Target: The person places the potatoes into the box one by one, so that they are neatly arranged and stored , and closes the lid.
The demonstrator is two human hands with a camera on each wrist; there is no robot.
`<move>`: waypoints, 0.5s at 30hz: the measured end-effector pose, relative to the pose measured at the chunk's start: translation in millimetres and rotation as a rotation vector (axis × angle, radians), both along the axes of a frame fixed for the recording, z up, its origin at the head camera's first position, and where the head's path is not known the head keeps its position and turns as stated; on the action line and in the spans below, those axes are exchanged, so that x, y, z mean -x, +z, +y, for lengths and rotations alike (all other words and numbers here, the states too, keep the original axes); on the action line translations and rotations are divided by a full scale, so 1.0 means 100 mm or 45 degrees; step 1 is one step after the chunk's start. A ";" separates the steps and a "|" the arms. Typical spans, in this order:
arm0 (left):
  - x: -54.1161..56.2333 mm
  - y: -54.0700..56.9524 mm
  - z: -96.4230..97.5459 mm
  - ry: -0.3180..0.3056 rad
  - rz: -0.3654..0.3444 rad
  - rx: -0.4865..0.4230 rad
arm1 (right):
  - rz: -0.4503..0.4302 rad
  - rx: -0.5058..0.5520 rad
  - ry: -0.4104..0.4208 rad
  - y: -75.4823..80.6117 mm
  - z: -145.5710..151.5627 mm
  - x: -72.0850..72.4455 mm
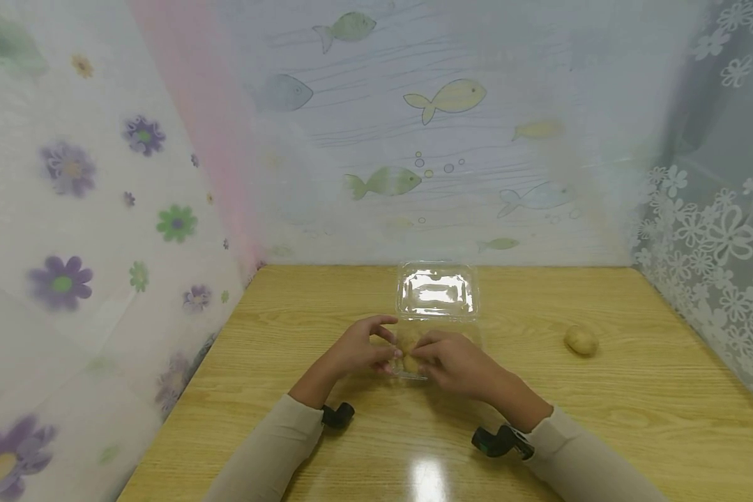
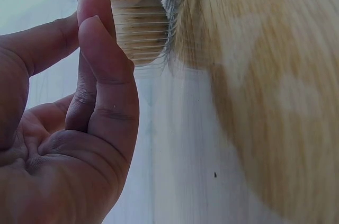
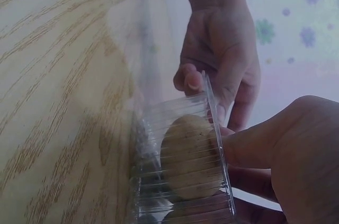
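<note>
A clear plastic clamshell container point(image 1: 408, 377) stands on the table with its lid point(image 1: 438, 291) folded back. Potatoes point(image 1: 411, 364) fill its base; one potato point(image 3: 188, 155) shows through the ribbed wall in the right wrist view. At the container's left side, my left hand point(image 1: 364, 347) pinches the rim near the corner, with bent fingers against the outer wall in the left wrist view. My right hand point(image 1: 457, 364) reaches over the front rim, thumb and curled fingers on a potato inside. Its fingertips are partly hidden.
Another potato point(image 1: 581, 340) lies on the wooden table point(image 1: 652, 390) to the right of the container. Patterned sheets hang behind the table point(image 1: 364, 90) and along both sides. A black wrist camera point(image 1: 339, 415) sits on the left wrist, another camera point(image 1: 500, 442) on the right.
</note>
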State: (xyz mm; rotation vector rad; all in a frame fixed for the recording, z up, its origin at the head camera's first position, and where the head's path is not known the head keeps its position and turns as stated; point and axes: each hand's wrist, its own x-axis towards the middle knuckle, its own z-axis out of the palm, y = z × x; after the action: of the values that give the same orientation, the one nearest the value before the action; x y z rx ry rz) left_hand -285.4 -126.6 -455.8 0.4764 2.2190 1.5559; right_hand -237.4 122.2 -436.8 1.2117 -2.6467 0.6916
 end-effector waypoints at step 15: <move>-0.02 0.01 0.00 0.004 -0.001 0.004 | 0.007 0.009 -0.007 0.01 -0.01 0.00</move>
State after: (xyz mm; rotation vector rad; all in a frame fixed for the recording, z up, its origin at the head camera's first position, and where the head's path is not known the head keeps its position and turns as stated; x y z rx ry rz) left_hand -283.3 -126.4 -454.6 0.4717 2.2224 1.5537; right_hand -237.2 121.6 -435.9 1.2022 -2.6399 0.6954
